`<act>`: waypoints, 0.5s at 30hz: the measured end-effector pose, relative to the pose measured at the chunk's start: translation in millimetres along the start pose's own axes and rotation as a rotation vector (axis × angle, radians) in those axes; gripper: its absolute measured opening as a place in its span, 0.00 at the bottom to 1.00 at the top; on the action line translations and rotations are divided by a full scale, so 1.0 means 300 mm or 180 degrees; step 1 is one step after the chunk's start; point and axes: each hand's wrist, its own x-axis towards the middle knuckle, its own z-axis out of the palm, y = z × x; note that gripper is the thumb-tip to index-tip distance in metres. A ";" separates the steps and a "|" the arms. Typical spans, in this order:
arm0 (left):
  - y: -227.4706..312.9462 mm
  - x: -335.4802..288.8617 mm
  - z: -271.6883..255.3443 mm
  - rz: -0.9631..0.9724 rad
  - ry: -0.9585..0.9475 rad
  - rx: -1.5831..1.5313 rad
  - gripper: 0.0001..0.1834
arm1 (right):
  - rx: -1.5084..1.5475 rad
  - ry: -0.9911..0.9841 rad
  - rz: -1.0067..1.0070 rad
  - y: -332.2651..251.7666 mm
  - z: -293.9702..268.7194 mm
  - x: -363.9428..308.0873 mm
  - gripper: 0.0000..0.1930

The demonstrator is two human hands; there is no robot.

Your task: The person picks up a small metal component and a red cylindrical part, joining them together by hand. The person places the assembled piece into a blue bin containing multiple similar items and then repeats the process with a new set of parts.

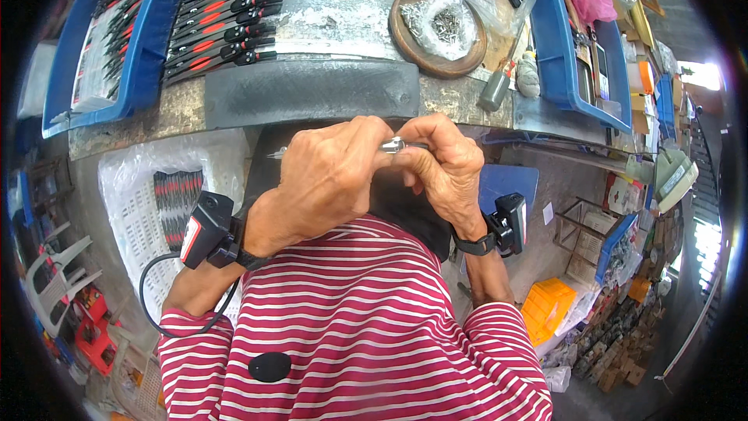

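Both of my hands meet in front of my chest, just off the near edge of the workbench. My left hand (331,164) has its fingers wrapped round a slim tool (393,145) with a shiny metal part and a dark end; most of it is hidden in the fist. A thin pointed metal tip (277,153) shows past the far side of that hand. The fingers of my right hand (446,157) pinch the tool's dark end next to the metal part. Beyond the hands lies a dark grey pad (312,93) along the bench edge.
Rows of black-and-red tools (214,23) lie at the back left beside a blue bin (144,47). A round wooden dish (399,27) holds small metal pins. A screwdriver (495,90) rests near another blue bin (557,47). Below left stands a white crate (132,210).
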 end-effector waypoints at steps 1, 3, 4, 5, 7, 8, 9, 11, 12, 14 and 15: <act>0.002 -0.002 0.002 -0.0049 0.0039 -0.0011 0.09 | 0.0043 0.0030 -0.0015 0.004 0.002 -0.001 0.07; -0.005 0.001 0.001 0.0018 0.0010 -0.0023 0.09 | 0.0126 -0.0004 0.0013 0.011 -0.001 -0.001 0.07; -0.008 0.003 0.000 0.0058 -0.0003 -0.0061 0.09 | 0.0167 -0.0068 0.0061 0.013 -0.006 -0.002 0.08; -0.013 0.005 -0.006 0.0090 -0.0044 -0.0106 0.09 | 0.0207 -0.0128 0.0111 0.013 -0.013 -0.004 0.08; -0.022 0.010 -0.020 0.0177 -0.0127 -0.0257 0.09 | 0.0483 -0.0169 0.0402 0.013 -0.021 -0.006 0.08; -0.024 0.014 -0.021 0.0140 -0.0162 -0.0288 0.09 | 0.0655 -0.0183 0.0531 0.013 -0.024 -0.007 0.09; -0.025 0.017 -0.023 0.0100 -0.0196 -0.0317 0.09 | 0.0723 -0.0125 0.0560 0.014 -0.022 -0.008 0.09; -0.025 0.020 -0.028 0.0037 -0.0234 -0.0401 0.08 | 0.0945 0.0006 0.0633 0.015 -0.016 -0.011 0.09; -0.024 0.020 -0.029 0.0012 -0.0241 -0.0465 0.08 | 0.0955 0.0014 0.0602 0.016 -0.013 -0.013 0.09; -0.020 0.018 -0.029 -0.0016 -0.0246 -0.0543 0.08 | 0.1018 -0.0006 0.0611 0.017 -0.015 -0.015 0.10; -0.018 0.018 -0.028 -0.0013 -0.0242 -0.0551 0.08 | 0.0994 -0.0036 0.0595 0.017 -0.015 -0.017 0.09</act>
